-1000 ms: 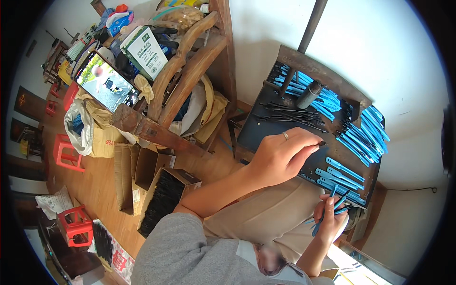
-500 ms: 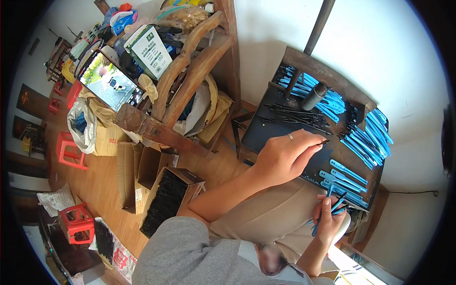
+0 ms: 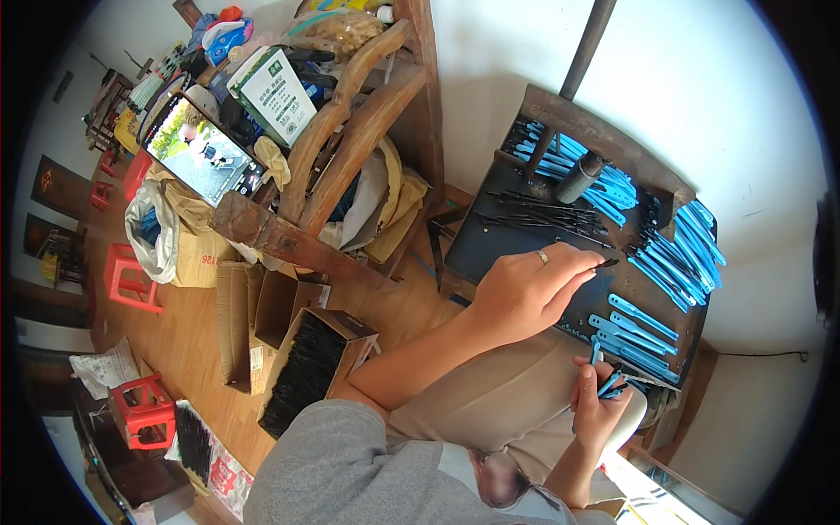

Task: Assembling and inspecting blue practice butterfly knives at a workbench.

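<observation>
Left hand [image 3: 535,284] out over the dark worktop [image 3: 479,248], thumb and forefinger pinched nearly together on a small black piece [image 3: 610,262]; right hand [image 3: 597,404] lower, by the near edge, fingers curled closed round a few blue strips [image 3: 596,352], black bits among them; loose strips [image 3: 643,317] lie in a row just beyond it; black sticks [image 3: 560,219] heaped near the metal post [image 3: 578,178].
</observation>
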Demonstrator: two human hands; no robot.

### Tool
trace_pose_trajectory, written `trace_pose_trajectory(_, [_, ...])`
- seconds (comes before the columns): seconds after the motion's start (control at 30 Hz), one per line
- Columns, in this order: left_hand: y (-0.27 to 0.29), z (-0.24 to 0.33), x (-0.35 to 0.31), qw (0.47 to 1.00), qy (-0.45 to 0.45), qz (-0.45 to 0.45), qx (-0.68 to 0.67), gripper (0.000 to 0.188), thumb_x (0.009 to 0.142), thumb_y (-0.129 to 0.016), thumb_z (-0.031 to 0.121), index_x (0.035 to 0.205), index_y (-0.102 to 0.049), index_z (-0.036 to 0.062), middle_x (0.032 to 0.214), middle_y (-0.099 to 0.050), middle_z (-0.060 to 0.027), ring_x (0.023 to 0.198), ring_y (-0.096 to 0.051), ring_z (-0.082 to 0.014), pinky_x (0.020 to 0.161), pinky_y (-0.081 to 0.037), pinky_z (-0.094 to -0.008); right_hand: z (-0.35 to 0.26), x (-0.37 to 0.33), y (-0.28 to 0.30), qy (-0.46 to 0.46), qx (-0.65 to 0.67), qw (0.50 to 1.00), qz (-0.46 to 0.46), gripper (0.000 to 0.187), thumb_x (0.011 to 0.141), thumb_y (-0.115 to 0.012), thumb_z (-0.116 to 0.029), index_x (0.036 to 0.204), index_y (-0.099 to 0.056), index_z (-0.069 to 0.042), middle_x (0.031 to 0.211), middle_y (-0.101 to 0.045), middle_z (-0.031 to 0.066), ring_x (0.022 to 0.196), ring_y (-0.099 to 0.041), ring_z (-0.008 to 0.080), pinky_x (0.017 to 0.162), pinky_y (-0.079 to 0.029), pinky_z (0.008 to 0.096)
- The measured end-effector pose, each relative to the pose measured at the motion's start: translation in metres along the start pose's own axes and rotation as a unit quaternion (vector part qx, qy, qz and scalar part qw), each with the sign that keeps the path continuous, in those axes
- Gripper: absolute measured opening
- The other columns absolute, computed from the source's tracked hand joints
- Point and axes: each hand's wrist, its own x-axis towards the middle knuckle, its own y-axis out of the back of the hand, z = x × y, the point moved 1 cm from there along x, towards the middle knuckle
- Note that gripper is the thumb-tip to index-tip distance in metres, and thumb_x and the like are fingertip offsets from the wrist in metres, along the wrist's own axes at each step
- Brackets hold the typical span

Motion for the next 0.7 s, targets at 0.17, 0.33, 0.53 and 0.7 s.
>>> trace_pose_trajectory(0.17, [-0.002,-0.001,-0.001,1.0,0.0,-0.005,0.007,0.021,0.08,-0.068,-0.001,0.1,-0.064,0.0047,0.083,-0.067,-0.0101,0.065,-0.066,-0.0234,0.053,-0.051,-0.0292,0.001,0.0,0.001,-0.003,-0.003,1.0,0.003,0.021,0.09,-0.066,-0.016,0.092,-0.068,0.005,0.056,-0.051,-0.0029,0.047,-0.044,0.0035,0.045,-0.032,0.0187])
trace_pose_trajectory(0.33, [-0.001,-0.001,-0.001,1.0,0.0,-0.012,0.015,0.023,0.08,-0.068,0.0,0.101,-0.064,0.0056,0.082,-0.066,-0.0095,0.064,-0.065,-0.0233,0.052,-0.05,-0.0296,0.004,0.001,-0.001,0.007,-0.015,1.0,0.003,0.022,0.09,-0.067,-0.017,0.092,-0.068,0.005,0.055,-0.051,-0.0031,0.047,-0.045,0.0032,0.045,-0.032,0.0187])
trace_pose_trajectory(0.53, [-0.002,-0.002,-0.002,1.0,-0.004,-0.009,0.021,0.022,0.081,-0.068,0.001,0.102,-0.064,0.006,0.082,-0.067,-0.009,0.064,-0.066,-0.0241,0.052,-0.051,-0.0301,0.006,0.001,-0.003,0.011,-0.027,1.0,0.008,0.022,0.09,-0.067,-0.017,0.092,-0.068,0.005,0.054,-0.052,-0.003,0.046,-0.045,0.0028,0.045,-0.031,0.0182])
trace_pose_trajectory(0.7, [-0.003,-0.002,-0.002,1.0,-0.005,-0.012,0.024,0.023,0.081,-0.068,0.001,0.103,-0.063,0.0064,0.083,-0.067,-0.0088,0.065,-0.066,-0.0243,0.052,-0.051,-0.0302,0.011,0.002,-0.003,0.059,-0.035,0.998,0.009,0.023,0.093,-0.063,-0.021,0.091,-0.068,0.002,0.051,-0.048,-0.0032,0.04,-0.038,0.003,0.039,-0.026,0.0189])
